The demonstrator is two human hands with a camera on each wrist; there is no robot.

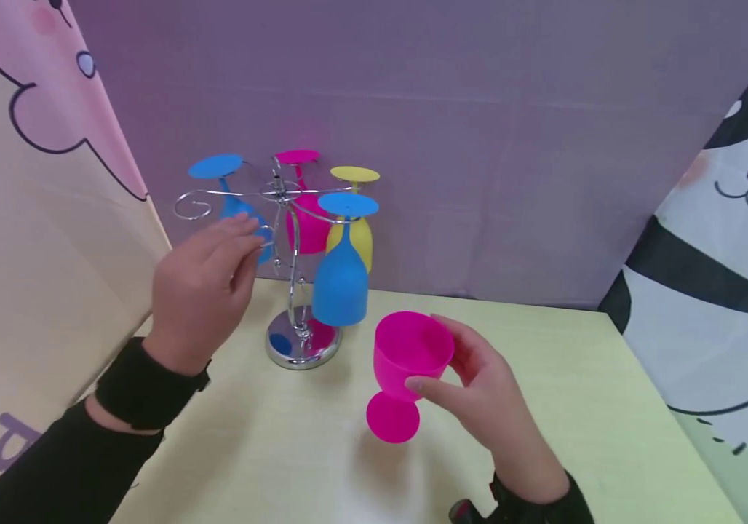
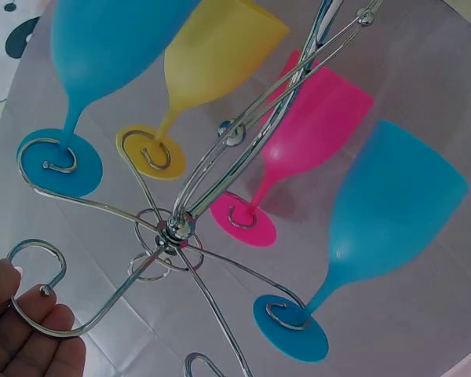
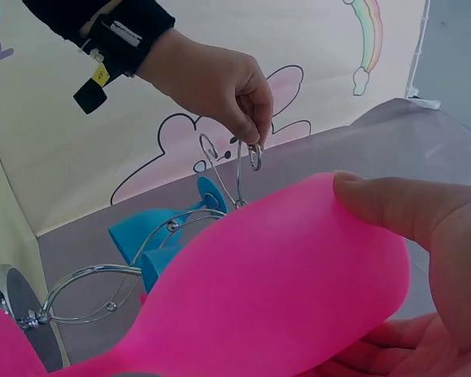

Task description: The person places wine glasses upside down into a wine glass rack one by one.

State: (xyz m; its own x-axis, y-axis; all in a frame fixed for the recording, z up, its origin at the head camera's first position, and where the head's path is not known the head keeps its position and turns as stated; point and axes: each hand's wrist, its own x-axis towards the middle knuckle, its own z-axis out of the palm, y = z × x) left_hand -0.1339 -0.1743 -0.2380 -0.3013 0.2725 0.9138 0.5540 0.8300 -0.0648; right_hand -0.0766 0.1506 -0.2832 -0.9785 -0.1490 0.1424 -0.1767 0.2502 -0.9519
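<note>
A chrome wine glass rack [image 1: 287, 358] with curled arms stands on the table. My left hand [image 1: 200, 291] pinches the curled end of one bare arm [image 2: 94, 320], clearest in the left wrist view. To the right, my right hand [image 1: 482, 389] holds a pink plastic wine glass [image 3: 275, 275] by its bowl, mouth up and slightly tilted, above the table. Upside down by their feet on the rack hang a blue glass [image 1: 341, 287] in front, a yellow glass [image 1: 364, 240], a pink glass [image 1: 311, 225] and another blue glass [image 2: 392, 204], partly hidden by my left hand in the head view.
The pale table [image 1: 531, 364] runs back to a purple-grey cloth wall [image 1: 479, 145]. Cartoon-printed panels stand on both sides, with a panda [image 1: 727, 255] on the right and a pink figure [image 1: 53, 80] on the left.
</note>
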